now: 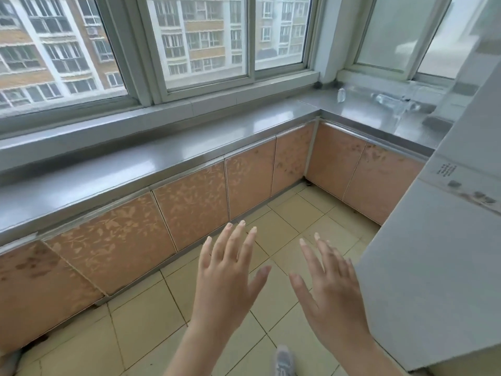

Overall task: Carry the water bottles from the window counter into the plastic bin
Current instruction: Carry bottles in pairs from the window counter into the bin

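Both bare hands are raised in the lower middle of the view, backs toward the camera, over the pale yellow tiled floor (287, 232). The left hand (227, 278) has its fingers (230, 248) spread and pointing up toward the cabinets; its grip is apart and holds nothing. The right hand (330, 289) is just beside it, thumbs facing each other across a small gap, its fingers likewise fanned, its grip apart and empty.

The long grey stone table (151, 158) runs under the aluminium-framed windows (200, 42) and turns a corner at the right. Below it stand peach-coloured cabinet doors with a leaf pattern (189, 204). On the far right stretch of the table, well apart from both hands, lies a clear plastic water bottle (386, 99) on its side, its outline blurred. Near it, closer to the window corner, is a small clear rounded object (341, 94) that is too blurred to identify with certainty.

A tall white appliance (433, 267) fills the right edge of the view, just to the right of the right hand, and partly hides the end of the table. The toe of a light grey shoe (283, 359) shows on the floor at the bottom edge, between the forearms
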